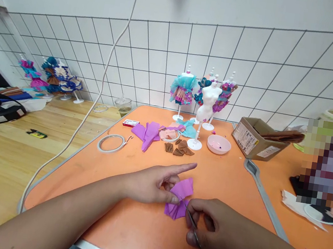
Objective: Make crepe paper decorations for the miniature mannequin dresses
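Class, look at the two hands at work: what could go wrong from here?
The thin metal tool in the right hand meets the purple piece and might tear it. It points toward the thumb of the left hand; a slip could prick. Loose brown pieces might scatter if brushed.

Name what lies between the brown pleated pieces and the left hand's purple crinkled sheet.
The head view shows orange tabletop and the index finger of the left hand.
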A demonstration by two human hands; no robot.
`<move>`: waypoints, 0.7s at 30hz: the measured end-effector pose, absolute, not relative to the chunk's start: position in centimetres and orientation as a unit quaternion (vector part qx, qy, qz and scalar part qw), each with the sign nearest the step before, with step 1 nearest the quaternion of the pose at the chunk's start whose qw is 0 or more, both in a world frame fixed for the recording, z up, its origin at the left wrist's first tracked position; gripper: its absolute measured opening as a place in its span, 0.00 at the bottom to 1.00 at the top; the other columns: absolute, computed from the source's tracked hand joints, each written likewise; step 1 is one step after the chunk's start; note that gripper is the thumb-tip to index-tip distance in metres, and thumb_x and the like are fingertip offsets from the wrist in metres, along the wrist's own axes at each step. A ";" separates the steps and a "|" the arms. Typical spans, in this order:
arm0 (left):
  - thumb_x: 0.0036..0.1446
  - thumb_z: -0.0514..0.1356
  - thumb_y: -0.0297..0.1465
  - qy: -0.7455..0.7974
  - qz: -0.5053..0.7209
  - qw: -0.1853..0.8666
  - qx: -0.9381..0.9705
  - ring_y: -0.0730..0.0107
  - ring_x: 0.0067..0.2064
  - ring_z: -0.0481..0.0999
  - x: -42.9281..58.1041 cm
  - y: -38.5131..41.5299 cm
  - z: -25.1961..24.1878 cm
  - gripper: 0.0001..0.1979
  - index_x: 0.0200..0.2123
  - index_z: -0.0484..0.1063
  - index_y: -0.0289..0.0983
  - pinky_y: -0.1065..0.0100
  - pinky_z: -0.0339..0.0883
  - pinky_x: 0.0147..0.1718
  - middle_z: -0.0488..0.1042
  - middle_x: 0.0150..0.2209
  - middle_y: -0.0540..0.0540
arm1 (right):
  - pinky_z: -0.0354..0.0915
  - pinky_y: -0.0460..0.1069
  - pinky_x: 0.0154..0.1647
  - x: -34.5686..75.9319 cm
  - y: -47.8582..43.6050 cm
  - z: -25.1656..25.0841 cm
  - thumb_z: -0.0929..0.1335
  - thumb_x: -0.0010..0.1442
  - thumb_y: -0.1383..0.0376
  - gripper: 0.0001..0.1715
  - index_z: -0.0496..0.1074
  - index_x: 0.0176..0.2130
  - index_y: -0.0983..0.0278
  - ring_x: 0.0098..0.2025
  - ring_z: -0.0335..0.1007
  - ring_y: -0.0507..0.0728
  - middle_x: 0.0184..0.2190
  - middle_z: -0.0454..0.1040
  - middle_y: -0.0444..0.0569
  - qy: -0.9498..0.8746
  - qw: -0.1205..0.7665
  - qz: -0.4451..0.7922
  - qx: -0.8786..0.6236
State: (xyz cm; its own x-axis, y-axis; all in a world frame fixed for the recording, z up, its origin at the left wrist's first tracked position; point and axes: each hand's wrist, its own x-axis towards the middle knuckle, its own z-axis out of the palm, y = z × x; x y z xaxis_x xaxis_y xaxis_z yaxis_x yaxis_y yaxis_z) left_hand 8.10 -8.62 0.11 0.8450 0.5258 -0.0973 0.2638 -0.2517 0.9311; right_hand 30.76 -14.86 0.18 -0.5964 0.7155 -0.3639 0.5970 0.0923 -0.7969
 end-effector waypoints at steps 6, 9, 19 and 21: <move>0.56 0.61 0.28 0.276 0.114 0.538 0.789 0.75 0.30 0.68 8.1 -8.6 0.1 0.46 0.68 0.35 0.46 0.70 0.62 0.31 0.68 0.31 0.53 | 0.53 0.43 0.26 30.4 -14.9 0.0 0.70 0.54 0.58 0.11 0.66 0.32 0.62 0.27 0.57 0.48 0.26 0.66 0.37 -0.734 0.077 0.507 -0.446; 0.55 0.62 0.27 0.263 0.122 0.544 0.787 0.74 0.31 0.68 8.0 -8.7 0.0 0.47 0.68 0.34 0.46 0.69 0.63 0.34 0.68 0.32 0.52 | 0.53 0.43 0.27 30.3 -14.8 0.0 0.71 0.54 0.59 0.11 0.67 0.32 0.62 0.27 0.58 0.48 0.26 0.67 0.37 -0.738 0.083 0.502 -0.444; 0.53 0.61 0.24 0.273 0.160 0.537 0.782 0.76 0.30 0.65 7.7 -8.2 -0.1 0.48 0.68 0.33 0.44 0.70 0.61 0.34 0.64 0.28 0.55 | 0.52 0.43 0.23 30.4 -14.5 -1.2 0.72 0.51 0.58 0.13 0.66 0.27 0.63 0.24 0.59 0.49 0.22 0.69 0.39 -0.690 0.102 0.522 -0.490; 0.53 0.62 0.26 0.293 0.158 0.537 0.775 0.76 0.30 0.65 7.8 -8.2 0.1 0.46 0.68 0.37 0.42 0.70 0.61 0.34 0.66 0.28 0.55 | 0.51 0.43 0.22 30.3 -14.4 -1.1 0.72 0.51 0.58 0.14 0.67 0.27 0.63 0.24 0.57 0.48 0.21 0.68 0.39 -0.685 0.113 0.532 -0.485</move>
State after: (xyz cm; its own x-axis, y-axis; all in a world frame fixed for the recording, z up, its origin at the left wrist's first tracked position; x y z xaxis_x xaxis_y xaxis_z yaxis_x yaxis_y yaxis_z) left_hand 7.76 -8.16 0.14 0.7787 0.6236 -0.0693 0.2835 -0.2512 0.9255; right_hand 30.34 -14.44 -1.06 -0.5048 0.7841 -0.3611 0.5448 -0.0351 -0.8378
